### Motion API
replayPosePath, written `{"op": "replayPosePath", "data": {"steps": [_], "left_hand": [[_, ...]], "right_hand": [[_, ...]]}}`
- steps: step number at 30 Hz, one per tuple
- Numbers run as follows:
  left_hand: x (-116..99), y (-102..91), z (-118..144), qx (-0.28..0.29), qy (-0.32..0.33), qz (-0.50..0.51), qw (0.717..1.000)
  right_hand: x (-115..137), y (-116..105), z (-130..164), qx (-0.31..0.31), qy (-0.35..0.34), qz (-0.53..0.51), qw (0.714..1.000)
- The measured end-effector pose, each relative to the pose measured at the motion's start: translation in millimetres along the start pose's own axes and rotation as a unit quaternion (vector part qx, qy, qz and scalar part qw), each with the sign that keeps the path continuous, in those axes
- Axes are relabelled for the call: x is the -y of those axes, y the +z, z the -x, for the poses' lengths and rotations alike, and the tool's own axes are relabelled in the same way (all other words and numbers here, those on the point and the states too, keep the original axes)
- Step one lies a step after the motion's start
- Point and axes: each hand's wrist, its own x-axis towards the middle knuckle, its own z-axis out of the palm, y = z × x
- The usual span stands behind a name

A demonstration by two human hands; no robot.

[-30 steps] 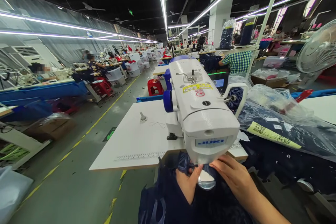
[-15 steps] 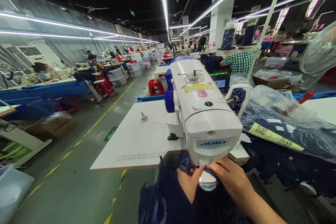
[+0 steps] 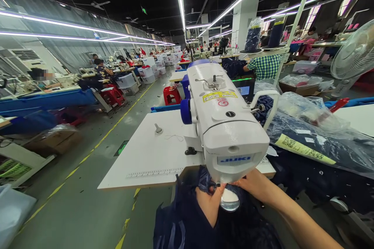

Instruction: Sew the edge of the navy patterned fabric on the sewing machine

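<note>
A white sewing machine (image 3: 226,113) with a blue handwheel stands in front of me, its head over a navy garment (image 3: 184,210). My left hand (image 3: 209,204) is closed on bunched navy cloth just left of the needle area, thumb pointing at it. On the other side, my right hand (image 3: 251,181) reaches in under the machine head; its thumb side shows against the cloth, while the other fingers are mostly hidden. A shiny rounded plate (image 3: 230,201) lies between the hands. The needle itself is hidden by the head.
The white tabletop (image 3: 146,151) has a printed ruler and a small grey part (image 3: 158,128). Bagged navy goods (image 3: 315,140) lie at the right, near a fan (image 3: 353,50). Thread cones (image 3: 253,39) stand behind. A red stool (image 3: 172,95) and a co-worker in a checked shirt (image 3: 267,67) are farther off.
My right hand has moved farther in behind the machine head, so less of it shows and more forearm is visible. The left hand keeps its hold on the cloth.
</note>
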Motion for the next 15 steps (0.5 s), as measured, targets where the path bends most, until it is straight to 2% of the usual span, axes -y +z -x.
{"op": "replayPosePath", "data": {"steps": [6,8,12,15], "left_hand": [[-5.4,7.3,2.4,-0.072,0.027,0.034,0.996],[-6.6,6.4,3.1,-0.085,0.026,0.022,0.996],[-5.6,0.3,2.8,-0.055,0.035,0.047,0.997],[-5.8,-4.1,2.4,-0.051,0.040,0.086,0.994]], "right_hand": [[10.8,-3.9,-4.5,0.030,-0.037,-0.025,0.999],[10.0,-2.3,-0.4,0.025,-0.023,-0.026,0.999],[-5.5,2.0,13.5,-0.019,0.038,-0.069,0.997],[-20.7,5.9,23.9,-0.069,0.055,-0.088,0.992]]}}
